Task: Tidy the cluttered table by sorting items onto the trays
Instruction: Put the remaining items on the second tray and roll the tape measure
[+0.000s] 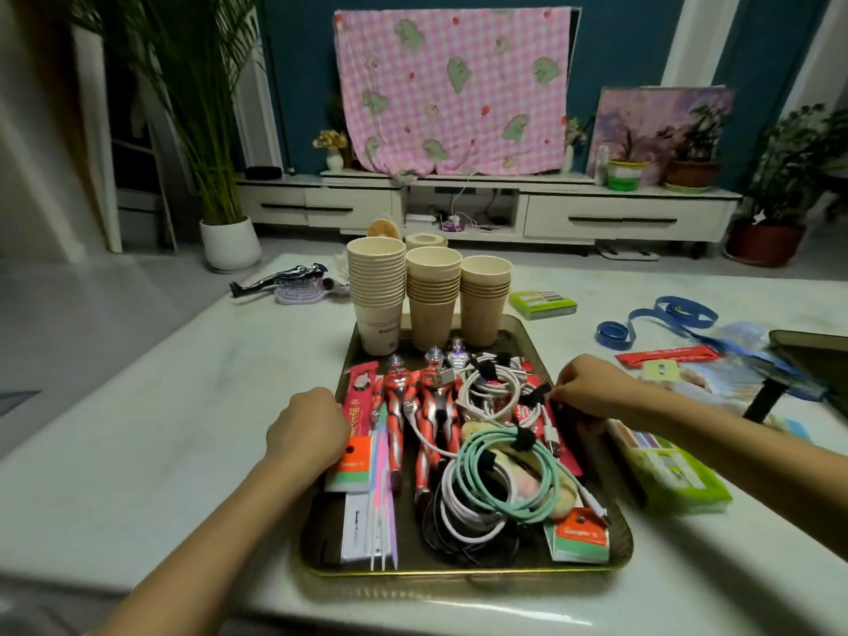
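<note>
"On the table (160,406), what does the tray (459,582) hold?"

"At its far end, three stacks of cups (433,300) stand side by side. Nearer, two red figures (431,406) lie lengthwise, with a third, paler one's head just beyond them. Right of them lie coiled cables: a white cable (491,387), then a mint cable (504,475) over more white and black loops. A red packet (358,406) lies along the left wall, and an orange packet (580,537) sits in the near right corner."

"And the hands?"

"The left hand (307,429) is curled, knuckles up, at the tray's left edge over the red packet. Whether it grips the packet, the rim or nothing, I cannot tell. The right hand (592,383) is at the right edge, fingertips brought together, pinching a black tie (541,391) on the white cable."

"What lies off the tray?"

"A green box (543,304) lies just right of the cups and a bigger green pack (674,475) near the right forearm. A blue ribbon (665,319) lies further right, well apart from the tray."
</note>
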The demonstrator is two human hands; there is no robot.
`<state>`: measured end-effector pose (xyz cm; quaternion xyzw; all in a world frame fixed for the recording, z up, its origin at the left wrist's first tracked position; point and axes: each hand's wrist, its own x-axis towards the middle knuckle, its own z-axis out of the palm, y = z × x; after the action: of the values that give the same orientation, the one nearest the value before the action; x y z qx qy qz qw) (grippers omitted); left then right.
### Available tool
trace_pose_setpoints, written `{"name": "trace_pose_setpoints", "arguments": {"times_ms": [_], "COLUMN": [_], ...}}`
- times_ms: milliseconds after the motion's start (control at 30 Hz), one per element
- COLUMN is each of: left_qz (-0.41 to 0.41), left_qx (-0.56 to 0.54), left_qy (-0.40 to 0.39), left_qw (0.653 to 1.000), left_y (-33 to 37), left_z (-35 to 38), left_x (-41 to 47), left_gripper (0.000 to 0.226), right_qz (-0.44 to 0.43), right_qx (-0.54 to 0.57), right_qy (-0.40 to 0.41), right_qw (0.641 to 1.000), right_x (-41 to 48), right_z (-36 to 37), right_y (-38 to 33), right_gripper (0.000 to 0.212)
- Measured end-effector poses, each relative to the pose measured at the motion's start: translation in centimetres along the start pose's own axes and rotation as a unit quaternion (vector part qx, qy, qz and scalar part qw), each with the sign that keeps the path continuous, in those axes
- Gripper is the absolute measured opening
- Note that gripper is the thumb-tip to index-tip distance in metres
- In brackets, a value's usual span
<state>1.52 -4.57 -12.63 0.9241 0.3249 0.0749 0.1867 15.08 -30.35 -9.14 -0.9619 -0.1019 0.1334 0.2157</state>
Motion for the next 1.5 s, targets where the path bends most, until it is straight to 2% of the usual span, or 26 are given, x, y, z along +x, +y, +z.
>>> {"name": "trace_pose_setpoints", "arguments": {"times_ms": [167, 333, 567, 700, 867, 1033, 1300, 1400, 1500], "left_qz": [-0.055, -0.111, -0.107, -0.097, -0.130, -0.171, -0.233, -0.227, -0.177], "left_qx": [0.027, 0.003, -0.051, -0.074, -0.083, -0.060, -0.060, -0.060, -0.036], "left_qy": [0.034, 0.068, 0.106, 0.123, 0.118, 0.115, 0.133, 0.156, 0.212], "left_qw": [0.998, 0.991, 0.987, 0.985, 0.981, 0.977, 0.961, 0.960, 0.960], "left_y": [-3.9, -9.3, -14.4, -14.7, -14.6, -13.9, -13.9, -14.0, -13.7], "left_z": [-2.0, -4.2, -5.7, -5.8, -5.9, -6.2, -6.3, -6.0, -5.9], "left_x": [1.3, 2.2, 1.9, 1.8, 2.1, 1.8, 1.7, 1.5, 1.5], "left_gripper": [0.022, 0.026, 0.024, 0.025, 0.020, 0.014, 0.020, 0.022, 0.035], "right_qz": [-0.041, -0.082, -0.109, -0.106, -0.098, -0.119, -0.171, -0.184, -0.205], "right_qx": [0.051, 0.074, 0.100, 0.105, 0.128, 0.125, 0.094, 0.076, 0.022], "right_qy": [-0.028, -0.030, -0.059, -0.063, -0.076, -0.050, -0.007, -0.007, 0.019], "right_qw": [0.997, 0.993, 0.987, 0.987, 0.984, 0.984, 0.981, 0.980, 0.978], "right_x": [0.1, 0.1, 1.0, 1.4, 2.0, 2.5, 4.2, 5.1, 6.7], "right_z": [2.5, 5.6, 8.5, 8.4, 8.8, 9.6, 10.9, 11.0, 10.3], "right_y": [-4.8, -10.4, -15.5, -15.8, -15.9, -16.2, -17.9, -18.5, -19.2], "right_gripper": [0.024, 0.021, 0.020, 0.022, 0.020, 0.018, 0.025, 0.027, 0.032]}}
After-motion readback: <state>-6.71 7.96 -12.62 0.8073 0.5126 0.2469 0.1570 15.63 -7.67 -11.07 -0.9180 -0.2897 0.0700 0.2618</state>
